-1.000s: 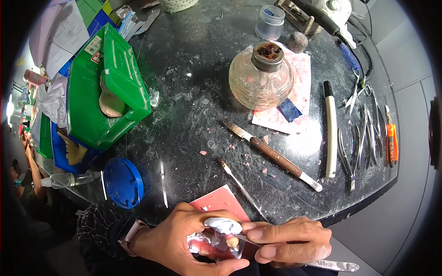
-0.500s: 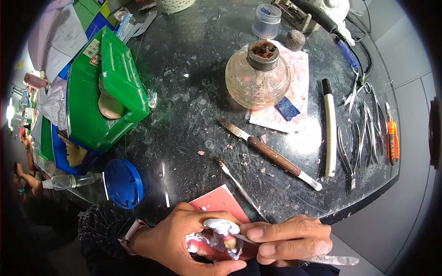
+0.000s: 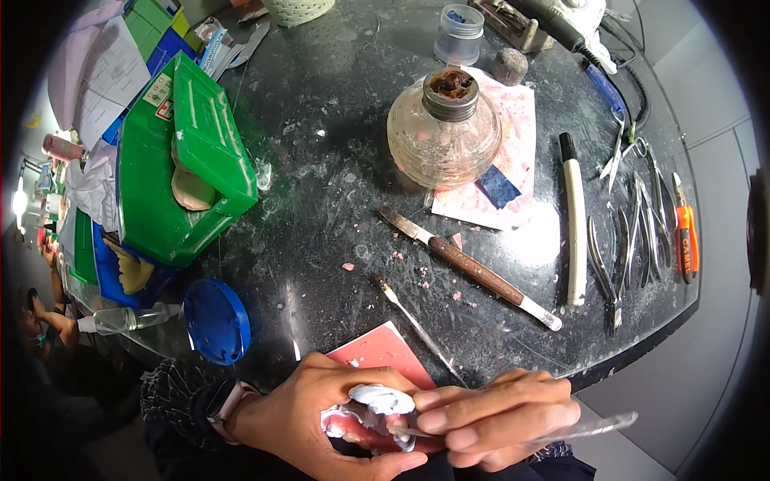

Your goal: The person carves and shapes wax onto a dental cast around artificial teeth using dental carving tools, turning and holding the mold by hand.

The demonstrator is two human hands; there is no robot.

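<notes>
Low in the view, my left hand (image 3: 301,413) is curled round a dental wax piece (image 3: 346,427) with pink wax, white plaster-like material and a few tooth shapes. My right hand (image 3: 509,413) pinches a thin metal dental carver (image 3: 597,427), its back end sticking out to the right. The carver's tip is at the right side of the wax piece, by a tooth; exact contact cannot be made out. Right fingertips are close against the white rim. Beneath and beyond the hands lies a pink wax sheet (image 3: 381,351), partly covered by them.
Ahead lie a wooden-handled wax knife (image 3: 473,268) and a slim metal instrument (image 3: 417,325). A glass spirit lamp (image 3: 443,136) stands behind. Several pliers (image 3: 638,232) are at right, beside a white tube-like stick (image 3: 573,232). At left are a green box (image 3: 148,192) and a blue lid (image 3: 216,321).
The carver's back end has swung up and its tip has shifted slightly left and down at the tooth. My right hand has tilted with it; my left hand keeps its grip.
</notes>
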